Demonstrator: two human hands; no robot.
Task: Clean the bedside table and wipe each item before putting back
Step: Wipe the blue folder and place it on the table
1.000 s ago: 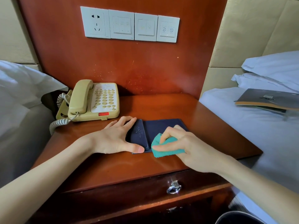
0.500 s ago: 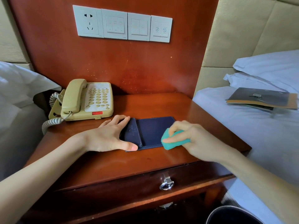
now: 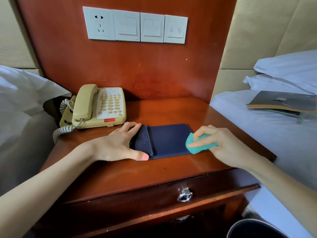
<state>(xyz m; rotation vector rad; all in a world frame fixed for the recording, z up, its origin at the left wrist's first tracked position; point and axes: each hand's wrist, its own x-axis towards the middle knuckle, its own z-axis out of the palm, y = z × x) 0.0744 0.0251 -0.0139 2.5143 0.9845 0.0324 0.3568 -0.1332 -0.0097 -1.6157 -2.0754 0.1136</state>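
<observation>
Sitting between two white-sheeted beds, backed by a red-brown wooden panel (image 3: pixel 137 69) carrying a row of white wall switches (image 3: pixel 135 25) with a socket at its left end. Showing a glossy wooden bedside table (image 3: pixel 154 170) with a drawer ring pull (image 3: pixel 185 196) on its front. Lying flat near the front middle of the tabletop: a dark blue leather pad (image 3: pixel 169 139), stitched along its edge, with a narrower flap or pocket at its left end. Resting on the table's left rear corner, just behind the pad: a beige corded telephone (image 3: pixel 99 106), handset cradled, coiled cord hanging off the left edge.

Bracing the pad's left end with the left hand (image 3: pixel 118 145): fingers spread and fairly straight, thumb stretched along the pad's near edge, forefinger lying on its far left corner, palm on the wood. Pinching a teal cloth (image 3: pixel 199 143) in the right hand (image 3: pixel 223 145), fingers curled over the bunched cloth, thumb pressing its near side. Touching the pad's right edge with the cloth, partly overhanging onto the bare wood.

Lying on the right bed, well apart from the table: a dark booklet (image 3: pixel 283 102) below two white pillows (image 3: pixel 288 69). Peeking in at the lower right corner: the rim of a dark bin (image 3: pixel 253 227).
</observation>
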